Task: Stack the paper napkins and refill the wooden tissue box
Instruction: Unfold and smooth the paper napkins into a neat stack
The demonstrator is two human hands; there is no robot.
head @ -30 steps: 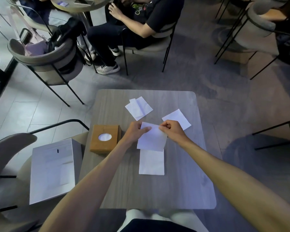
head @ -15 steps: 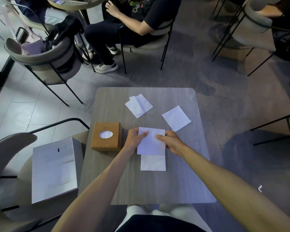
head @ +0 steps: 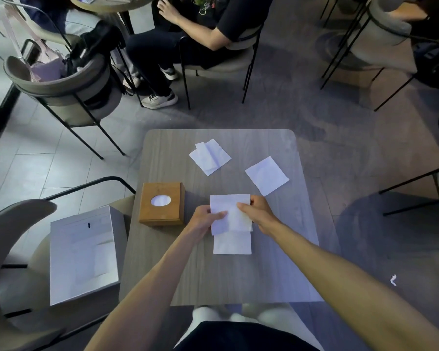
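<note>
A white paper napkin [head: 230, 207] is pinched between my left hand [head: 205, 219] and my right hand [head: 257, 210] just above the grey table [head: 213, 274]. Its near edge overlaps another napkin [head: 232, 243] lying flat below it. The wooden tissue box [head: 162, 204], with an oval hole showing white tissue, stands left of my left hand. Two overlapping napkins [head: 209, 156] lie at the far middle of the table. A single napkin [head: 267, 175] rests at the far right.
A white cardboard box [head: 83, 254] sits on a chair seat left of the table. Chairs [head: 69, 84] surround the table, and a seated person [head: 188, 26] is beyond its far edge. A small white scrap [head: 392, 279] lies on the floor to the right.
Both hands have brought the held napkin down and closer to me, over the flat napkin. My right hand shifted from the napkin's top corner to its right edge.
</note>
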